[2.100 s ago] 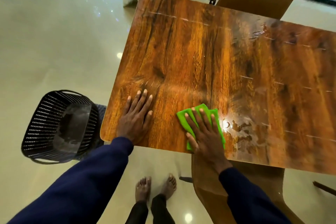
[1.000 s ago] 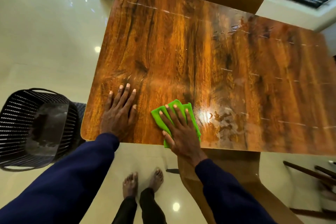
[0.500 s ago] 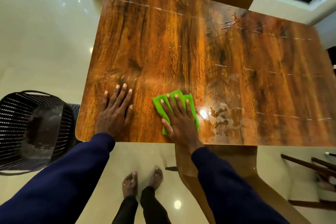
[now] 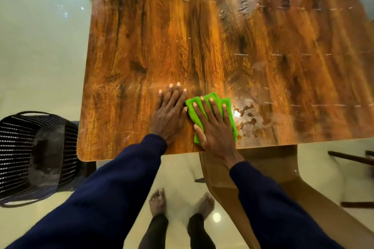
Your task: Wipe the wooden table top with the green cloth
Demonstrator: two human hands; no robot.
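now our right grip (image 4: 214, 127) lies flat, fingers spread, pressing the green cloth (image 4: 227, 105) onto the bench (image 4: 202, 36) near its front edge. the cloth's long axis runs away from us, with the wet smear (image 4: 250, 116) just right of it. our left grip (image 4: 170, 115), flat and holding nothing, has slid from well apart to the cloth's left edge.

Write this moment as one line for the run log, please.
stage: wiping | right hand: flat on green cloth, near table edge | left hand: flat on wooden table top, beside cloth | wet-looking patch: right of cloth
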